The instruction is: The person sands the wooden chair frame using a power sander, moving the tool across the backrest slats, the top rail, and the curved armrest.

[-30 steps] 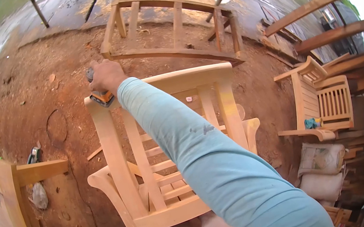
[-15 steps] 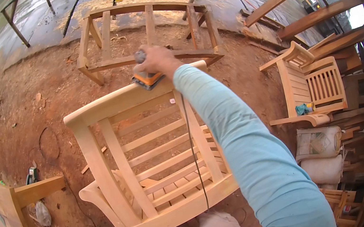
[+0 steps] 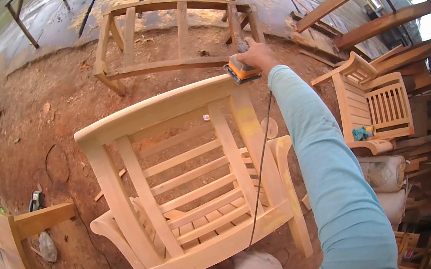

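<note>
1. Holds orange sander (image 3: 242,71) in right hand (image 3: 258,55), grasping it from above; wears light-blue sleeve (image 3: 326,156) on that arm.
2. Locate sander at right end of top rail (image 3: 156,106) of pale wooden chair (image 3: 197,193), seemingly touching the wood.
3. Cannot tell state of left hand; lies outside the view.
4. See dark cord (image 3: 259,175) slanting down in front of the slatted chair back (image 3: 233,157).
5. Note open wooden frame (image 3: 172,65) on reddish ground (image 3: 29,143), just beyond the chair.
6. Note second slatted chair (image 3: 353,103) well apart, at right, with teal item (image 3: 362,133) on it.
</note>
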The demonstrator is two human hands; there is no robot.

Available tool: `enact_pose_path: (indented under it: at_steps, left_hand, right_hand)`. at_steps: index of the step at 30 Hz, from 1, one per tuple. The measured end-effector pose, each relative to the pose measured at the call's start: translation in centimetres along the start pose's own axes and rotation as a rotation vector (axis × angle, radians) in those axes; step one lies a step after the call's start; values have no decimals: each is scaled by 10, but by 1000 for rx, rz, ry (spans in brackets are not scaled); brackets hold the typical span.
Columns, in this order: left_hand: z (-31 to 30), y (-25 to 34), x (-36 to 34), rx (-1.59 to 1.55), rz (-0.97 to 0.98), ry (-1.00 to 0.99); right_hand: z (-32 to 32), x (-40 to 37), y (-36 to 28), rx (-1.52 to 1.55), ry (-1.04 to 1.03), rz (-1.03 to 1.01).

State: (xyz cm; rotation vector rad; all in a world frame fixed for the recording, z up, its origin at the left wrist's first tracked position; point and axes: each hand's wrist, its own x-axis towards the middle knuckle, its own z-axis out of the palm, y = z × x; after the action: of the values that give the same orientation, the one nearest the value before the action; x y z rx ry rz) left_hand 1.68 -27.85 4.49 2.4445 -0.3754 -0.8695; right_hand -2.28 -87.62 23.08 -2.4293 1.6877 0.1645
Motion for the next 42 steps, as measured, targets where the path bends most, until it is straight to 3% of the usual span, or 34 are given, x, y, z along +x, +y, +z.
enact_pose_path:
  at_steps: [10,12,15,19,25,28,31,33,35,37,40,42]
  left_hand:
    - [-28,-12,-25,-98,35,-63]
    - [-43,-14,-37,-134,50,-95]
    - [-80,-13,-64,-200,91,-184]
    - [-159,0,-117,-275,180,-448]
    - [-274,33,-191,-390,406,-1118]
    - [-300,40,-203,-424,439,-1212]
    - [-306,47,-172,-296,265,-940]
    - [-257,-16,-145,-342,251,-363]
    - [-231,-37,-95,-487,55,-29]
    - [-192,-114,-32,-427,-30,317]
    - [-142,-194,42,-99,-122,562]
    - [-125,-188,54,-212,-283,505]
  right_hand:
    - [6,-26,-105,24,-171,-220]
    - [70,33,-107,-112,-125,-457]
    - [39,-31,-180,-34,-172,-399]
    - [23,-80,-249,5,-253,-418]
    - [30,-121,-332,48,-264,-572]
    - [49,-131,-370,66,-266,-609]
    - [52,-148,-396,149,-299,-568]
    - [53,-164,-403,244,-298,-532]
    - [84,-158,-429,248,-240,-599]
    - [100,-150,-431,246,-215,-634]
    - [65,-177,-415,341,-249,-580]
    - [62,-175,-405,330,-255,-606]
